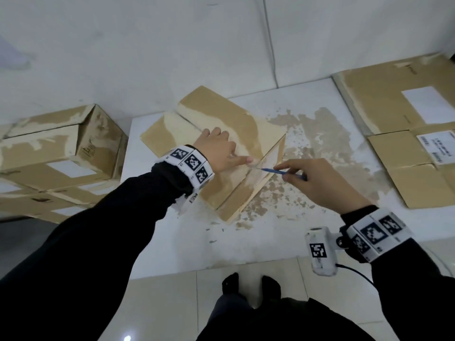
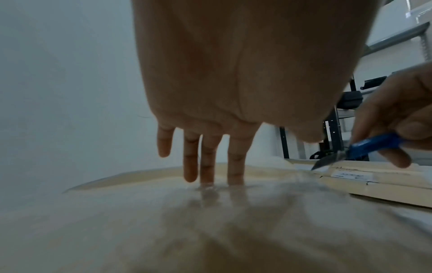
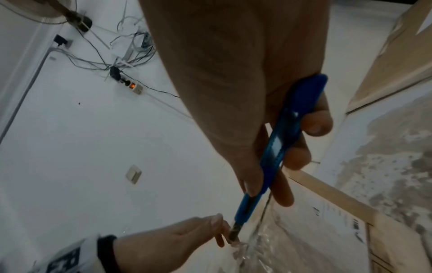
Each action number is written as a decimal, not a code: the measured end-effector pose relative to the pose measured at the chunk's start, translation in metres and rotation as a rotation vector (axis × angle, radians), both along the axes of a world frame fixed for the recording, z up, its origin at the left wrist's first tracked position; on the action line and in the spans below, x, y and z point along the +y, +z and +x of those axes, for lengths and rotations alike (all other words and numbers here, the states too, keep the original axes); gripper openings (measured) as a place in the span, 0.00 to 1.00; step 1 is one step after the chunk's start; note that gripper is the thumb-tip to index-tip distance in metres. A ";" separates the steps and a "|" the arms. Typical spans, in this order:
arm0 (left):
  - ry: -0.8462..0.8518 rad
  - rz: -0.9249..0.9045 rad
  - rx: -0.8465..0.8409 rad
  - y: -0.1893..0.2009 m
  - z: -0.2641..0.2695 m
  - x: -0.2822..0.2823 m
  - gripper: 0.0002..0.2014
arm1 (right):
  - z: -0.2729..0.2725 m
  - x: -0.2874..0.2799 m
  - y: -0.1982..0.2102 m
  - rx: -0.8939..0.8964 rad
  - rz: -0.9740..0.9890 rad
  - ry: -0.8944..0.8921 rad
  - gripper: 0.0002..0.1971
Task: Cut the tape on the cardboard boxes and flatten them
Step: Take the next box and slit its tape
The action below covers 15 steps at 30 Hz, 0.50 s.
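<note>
A taped cardboard box (image 1: 216,124) lies on the white table (image 1: 283,237). My left hand (image 1: 221,151) rests flat on the box top (image 2: 163,221), fingers (image 2: 208,160) straight, thumb pointing to the near right edge. My right hand (image 1: 317,183) grips a blue utility knife (image 1: 283,173), seen along its length in the right wrist view as the knife (image 3: 280,147). Its blade tip (image 2: 327,162) meets the clear tape (image 3: 254,249) at the box edge, just beside my left thumb (image 3: 219,223).
Several closed boxes (image 1: 56,153) are stacked at the left. Flattened cardboard (image 1: 403,129) lies at the right of the table. Torn brown paper residue (image 1: 315,143) covers the table surface. A wall (image 1: 172,45) stands behind. My feet (image 1: 251,286) stand on the tiled floor below.
</note>
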<state>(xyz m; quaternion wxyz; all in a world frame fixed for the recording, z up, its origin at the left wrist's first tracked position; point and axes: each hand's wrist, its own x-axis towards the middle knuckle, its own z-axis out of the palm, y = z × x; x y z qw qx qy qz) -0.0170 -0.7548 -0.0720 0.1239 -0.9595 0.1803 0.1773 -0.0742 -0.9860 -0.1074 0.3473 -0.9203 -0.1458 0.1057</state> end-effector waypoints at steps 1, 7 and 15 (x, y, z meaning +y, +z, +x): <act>0.031 0.033 0.001 -0.003 -0.001 -0.005 0.37 | -0.003 0.001 -0.003 -0.009 -0.023 0.003 0.12; 0.674 -0.507 0.112 -0.016 0.000 -0.012 0.26 | -0.014 0.001 -0.021 -0.061 -0.054 -0.020 0.12; 1.226 -1.162 0.064 -0.032 -0.003 -0.021 0.19 | -0.024 0.003 -0.029 -0.238 -0.042 -0.042 0.13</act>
